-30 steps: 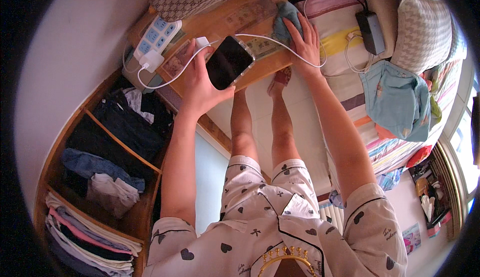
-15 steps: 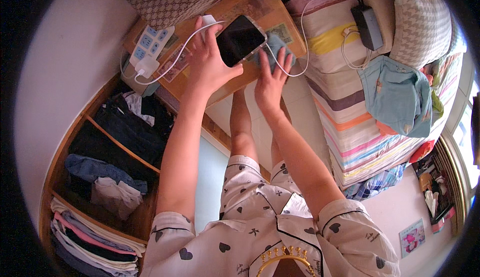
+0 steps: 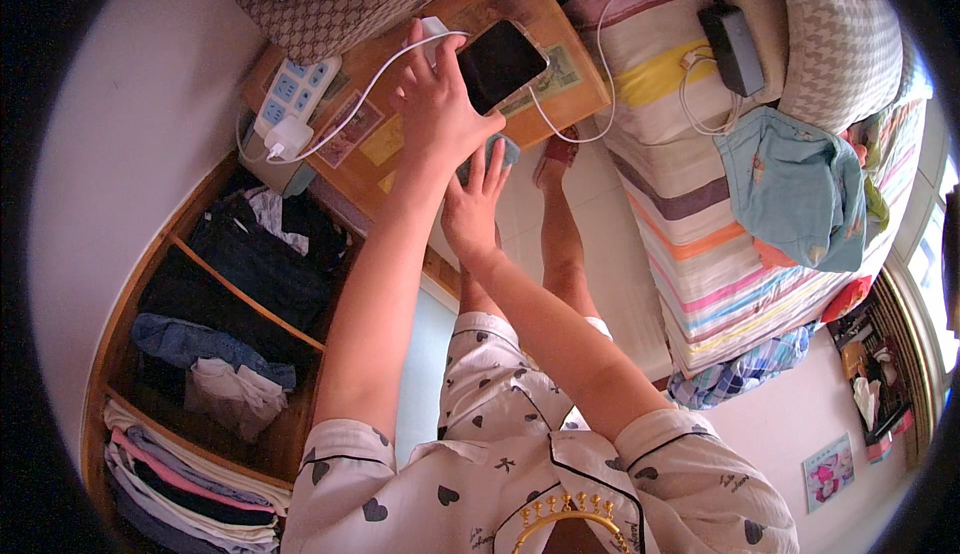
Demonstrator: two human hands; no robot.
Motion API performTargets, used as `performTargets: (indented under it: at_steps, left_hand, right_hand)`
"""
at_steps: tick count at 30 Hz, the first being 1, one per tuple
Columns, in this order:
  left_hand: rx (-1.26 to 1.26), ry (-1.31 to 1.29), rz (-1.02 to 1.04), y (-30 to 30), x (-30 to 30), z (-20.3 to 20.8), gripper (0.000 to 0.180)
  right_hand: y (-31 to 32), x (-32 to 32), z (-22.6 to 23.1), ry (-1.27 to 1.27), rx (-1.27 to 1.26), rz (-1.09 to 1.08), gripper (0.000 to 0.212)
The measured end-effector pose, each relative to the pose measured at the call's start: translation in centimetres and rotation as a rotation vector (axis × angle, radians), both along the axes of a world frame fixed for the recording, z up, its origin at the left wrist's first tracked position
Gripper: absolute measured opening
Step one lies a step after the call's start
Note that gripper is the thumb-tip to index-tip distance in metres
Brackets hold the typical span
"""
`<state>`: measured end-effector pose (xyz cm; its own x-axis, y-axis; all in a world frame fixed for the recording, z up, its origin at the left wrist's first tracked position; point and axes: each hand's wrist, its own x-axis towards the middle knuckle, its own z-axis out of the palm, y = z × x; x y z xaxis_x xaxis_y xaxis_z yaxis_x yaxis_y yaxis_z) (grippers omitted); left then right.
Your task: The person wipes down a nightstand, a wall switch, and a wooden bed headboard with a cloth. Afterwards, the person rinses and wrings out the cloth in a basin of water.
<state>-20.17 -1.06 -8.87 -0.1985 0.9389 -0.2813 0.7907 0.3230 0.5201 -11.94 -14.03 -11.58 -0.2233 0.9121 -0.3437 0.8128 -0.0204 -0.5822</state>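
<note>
My left hand [image 3: 437, 104] is over the wooden table [image 3: 405, 159], fingers and thumb around the near side of a black-screened smartphone [image 3: 505, 62]. A small white block [image 3: 432, 34] is at its fingertips. A white cable [image 3: 385, 72] loops past that hand to a white charger plug [image 3: 288, 140] by the power strip [image 3: 298, 89]. My right hand [image 3: 475, 209] is just below the left, at the table's near edge. Its fingers press on a blue-grey cloth [image 3: 510, 152], partly hidden under the hands.
A brown patterned bag [image 3: 320, 9] stands at the table's back left. To the right is a striped bed [image 3: 690, 214] with a dark power adapter [image 3: 733, 51], a teal garment [image 3: 795, 194] and a houndstooth pillow [image 3: 845, 49]. Open shelves [image 3: 250, 304] of clothes are at the left.
My right hand has swept left and nearer with the cloth, from the table's right part to its near edge. My left hand has shifted slightly right with the smartphone.
</note>
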Motion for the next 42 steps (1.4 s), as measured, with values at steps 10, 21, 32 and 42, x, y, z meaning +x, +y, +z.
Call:
performTargets:
  at_steps: [10, 21, 32, 42]
  left_hand:
    - [0.017, 0.217, 0.004, -0.1, 1.3, -1.6, 0.088]
    - [0.012, 0.218, 0.094, -3.3, 1.2, 1.1, 0.082]
    - [-0.063, -2.329, -0.153, -1.3, 14.8, 29.4, 0.016]
    - [0.168, -2.179, -0.201, -2.5, 13.5, 35.0, 0.016]
  right_hand:
    - [-2.2, -1.2, 1.1, -0.006, -0.123, 0.246, 0.055]
    - [-4.8, -2.7, 2.7, 0.365, -0.470, 0.052, 0.056]
    - [-2.3, -2.2, 1.7, 0.451, -0.582, 0.460, 0.051]
    - [-0.1, 4.0, 3.9, 0.834, -1.131, -0.143, 0.048]
